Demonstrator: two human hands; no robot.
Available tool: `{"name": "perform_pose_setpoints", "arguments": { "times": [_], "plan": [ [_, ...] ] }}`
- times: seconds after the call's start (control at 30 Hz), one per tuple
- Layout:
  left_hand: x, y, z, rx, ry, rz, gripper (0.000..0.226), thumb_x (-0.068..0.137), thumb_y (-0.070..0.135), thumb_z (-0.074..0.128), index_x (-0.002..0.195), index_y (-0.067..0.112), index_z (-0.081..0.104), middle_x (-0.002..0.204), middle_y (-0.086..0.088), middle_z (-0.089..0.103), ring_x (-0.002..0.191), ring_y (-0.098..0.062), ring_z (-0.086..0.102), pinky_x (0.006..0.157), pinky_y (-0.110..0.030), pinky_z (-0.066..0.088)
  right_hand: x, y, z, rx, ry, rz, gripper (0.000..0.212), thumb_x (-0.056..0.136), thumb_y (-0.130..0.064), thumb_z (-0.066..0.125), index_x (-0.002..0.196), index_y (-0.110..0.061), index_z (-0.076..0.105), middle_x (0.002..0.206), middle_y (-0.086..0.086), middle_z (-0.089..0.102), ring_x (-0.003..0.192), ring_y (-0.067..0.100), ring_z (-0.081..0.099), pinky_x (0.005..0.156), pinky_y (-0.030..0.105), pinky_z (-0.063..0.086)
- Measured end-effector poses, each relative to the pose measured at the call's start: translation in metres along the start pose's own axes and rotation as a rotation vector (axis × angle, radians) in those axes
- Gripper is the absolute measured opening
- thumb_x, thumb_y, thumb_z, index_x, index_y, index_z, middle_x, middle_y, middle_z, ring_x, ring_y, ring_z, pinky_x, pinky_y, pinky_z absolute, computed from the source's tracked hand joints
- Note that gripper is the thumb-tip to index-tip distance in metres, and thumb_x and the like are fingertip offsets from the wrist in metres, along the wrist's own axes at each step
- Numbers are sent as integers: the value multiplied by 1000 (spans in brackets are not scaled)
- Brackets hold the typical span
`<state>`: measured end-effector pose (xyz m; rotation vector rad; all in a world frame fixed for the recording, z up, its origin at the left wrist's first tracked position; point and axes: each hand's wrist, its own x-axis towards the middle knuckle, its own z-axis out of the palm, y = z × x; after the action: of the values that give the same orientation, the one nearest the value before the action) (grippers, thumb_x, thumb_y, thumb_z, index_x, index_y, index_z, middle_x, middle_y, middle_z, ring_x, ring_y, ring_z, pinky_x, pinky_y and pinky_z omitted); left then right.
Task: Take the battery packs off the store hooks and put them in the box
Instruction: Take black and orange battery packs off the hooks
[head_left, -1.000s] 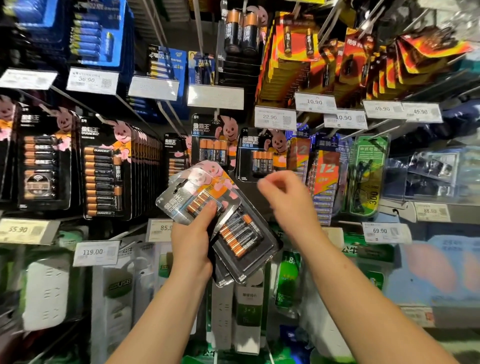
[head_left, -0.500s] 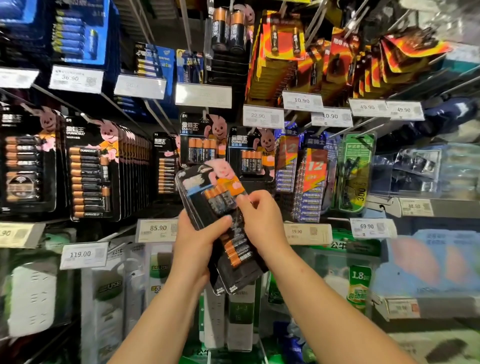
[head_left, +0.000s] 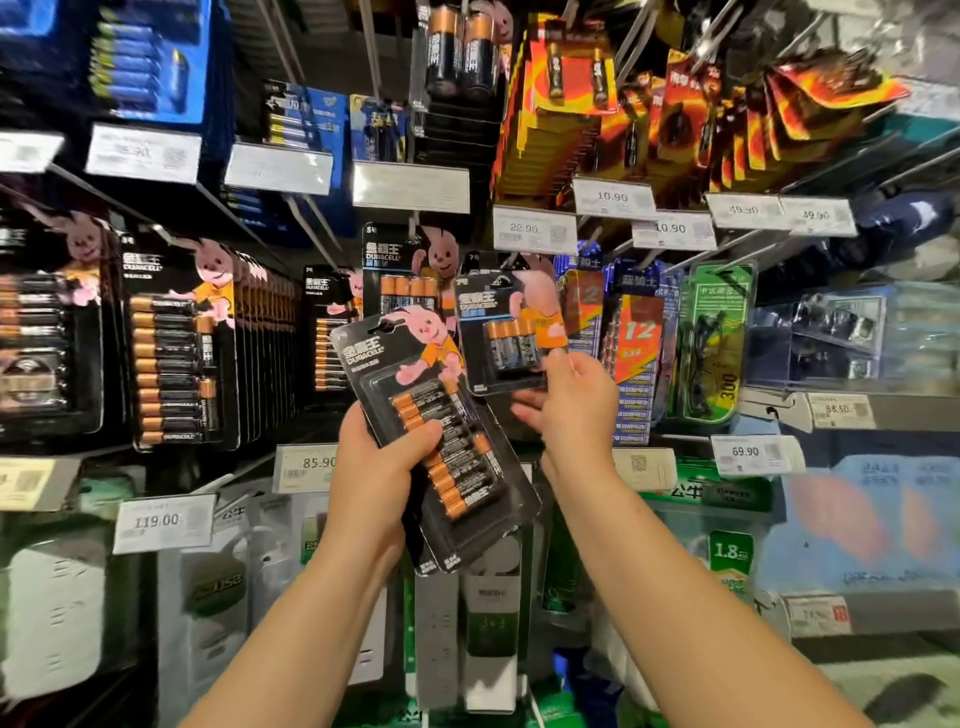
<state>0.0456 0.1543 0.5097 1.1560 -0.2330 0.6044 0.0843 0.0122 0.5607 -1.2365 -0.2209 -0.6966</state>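
Since a half second back the right hand (head_left: 569, 402) has left the stack and gone up and right, and it's now pinching the bottom right corner of a small four-cell pack (head_left: 506, 332) that looks like it hangs on its hook (head_left: 511, 258), though the top is blurry. Left hand (head_left: 379, 467) hasn't really changed, it's still wrapped around a stack of packs (head_left: 441, 436), thumb across the front over the cells, stack tilted with its top leaning left. More cards peek out behind the front one at the bottom.

Room-wise it's tight. Small pack's left edge sits just beside the stack's top right corner, and another pack (head_left: 405, 270) hangs right behind both. Right of the small pack there's a row of blue and orange "12" packs (head_left: 631, 343) nearly touching the right hand's knuckles, then a green pack (head_left: 719, 338) further right. Left side is a deep row of big packs (head_left: 176, 343) on long hooks. Price tags run above, 22.90 (head_left: 535, 228) right over the small pack, and 85.90 (head_left: 306, 465) low beside the left wrist. Below the forearms are white power strip boxes (head_left: 488, 613) on the lower pegs. Only open gap is the bit between the two forearms. No box in view.
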Motion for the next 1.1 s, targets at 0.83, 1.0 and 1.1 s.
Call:
{"name": "perform_pose_setpoints", "arguments": {
  "times": [0.83, 1.0, 1.1],
  "plan": [
    [11, 21, -40, -16, 19, 30, 31, 84, -7, 67, 100, 19, 62, 98, -7, 74, 93, -31, 72, 85, -51, 57, 31, 18, 26, -177, 126, 4, 22, 98, -27, 49, 97, -6, 54, 73, 4, 55, 51, 14, 57, 44, 30, 52],
    [13, 25, -52, 36, 18, 88, 29, 82, -4, 70, 96, 20, 64, 89, -1, 76, 87, -26, 73, 82, -48, 58, -13, 11, 24, 74, -4, 199, 25, 99, -33, 49, 81, -16, 44, 64, -2, 39, 45, 9, 29, 36, 21, 20],
    [15, 29, -58, 77, 14, 117, 28, 81, -1, 73, 103, 16, 66, 96, -6, 76, 90, -29, 72, 80, -45, 59, -44, 11, 38, -239, -349, 66, 23, 92, -42, 58, 88, -20, 58, 83, -1, 63, 67, 14, 59, 57, 30, 51]
  ]
}}
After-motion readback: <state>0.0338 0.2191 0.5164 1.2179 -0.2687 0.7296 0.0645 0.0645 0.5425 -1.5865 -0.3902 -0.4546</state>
